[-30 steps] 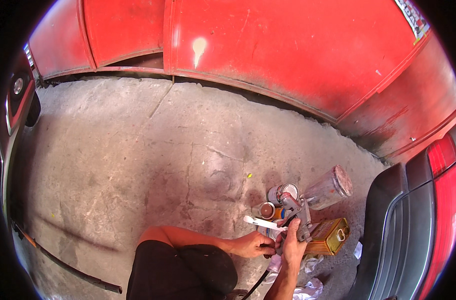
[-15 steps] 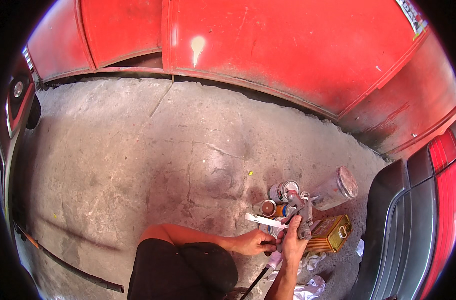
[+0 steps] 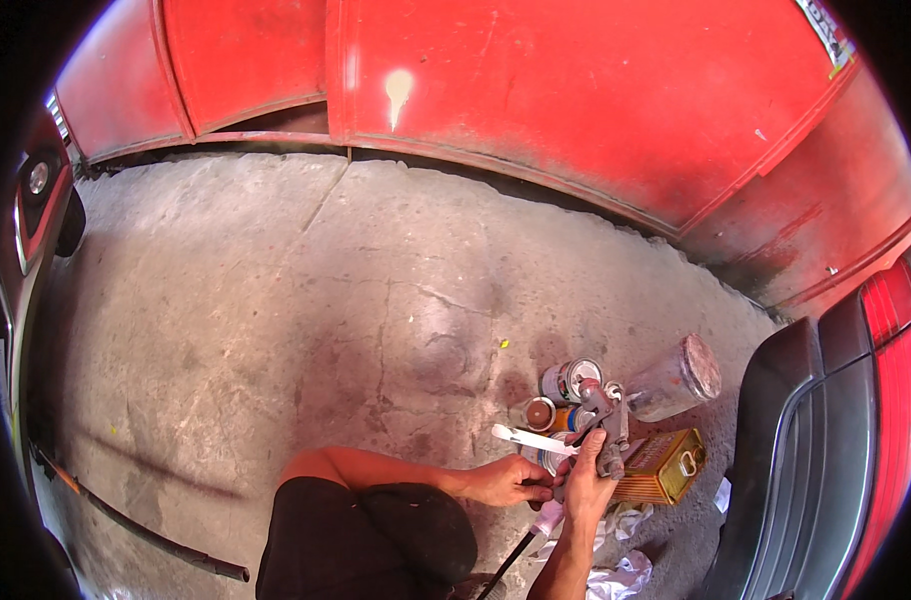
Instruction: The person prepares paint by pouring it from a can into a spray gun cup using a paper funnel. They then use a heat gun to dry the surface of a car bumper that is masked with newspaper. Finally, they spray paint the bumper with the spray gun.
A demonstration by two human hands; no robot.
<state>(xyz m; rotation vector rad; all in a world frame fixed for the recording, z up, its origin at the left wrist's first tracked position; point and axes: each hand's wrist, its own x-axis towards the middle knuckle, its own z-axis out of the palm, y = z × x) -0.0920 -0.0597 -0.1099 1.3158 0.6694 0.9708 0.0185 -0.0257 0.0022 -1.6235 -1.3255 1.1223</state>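
My right hand [image 3: 586,487] is wrapped around the grip of a grey, paint-stained spray gun [image 3: 613,432], its thumb up along the body. My left hand [image 3: 506,482] is closed, its fingertips pinched at the lower end of the gun's grip; the exact part they hold is hidden. Below the hands, a pinkish-white wrapped piece [image 3: 549,517] sits at the top of a black hose [image 3: 510,562]. A flat white stick [image 3: 534,439] juts left from beside the gun, over the cans.
Beyond the gun stand a paint can [image 3: 568,381], a brown-topped jar [image 3: 540,413], a large stained cylinder [image 3: 676,381] and a yellow rectangular tin [image 3: 664,470]. Crumpled rags [image 3: 621,577] lie nearby. A dark car bumper [image 3: 791,470] borders the right; a black pipe [image 3: 146,535] lies left.
The view has shifted very slightly. Both hands keep their hold on the spray gun, with no clear movement.
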